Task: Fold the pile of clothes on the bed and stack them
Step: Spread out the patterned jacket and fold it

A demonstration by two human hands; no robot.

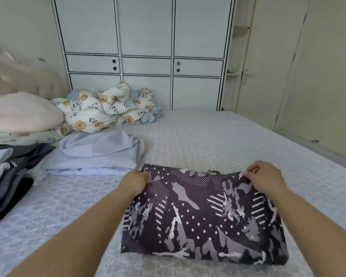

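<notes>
A dark patterned garment [200,214] with grey shapes, stripes and white dots lies folded into a rectangle on the bed [208,140] in front of me. My left hand [135,181] pinches its far left corner. My right hand [265,177] pinches its far right corner. A pale blue folded garment [96,152] rests to the left of it. At the left edge sits a stack of dark and light blue clothes [8,176].
A crumpled floral quilt [108,106] and a pink pillow [22,112] lie near the padded headboard [18,76]. A white wardrobe [144,52] stands behind the bed. A closed door [272,66] is at the right.
</notes>
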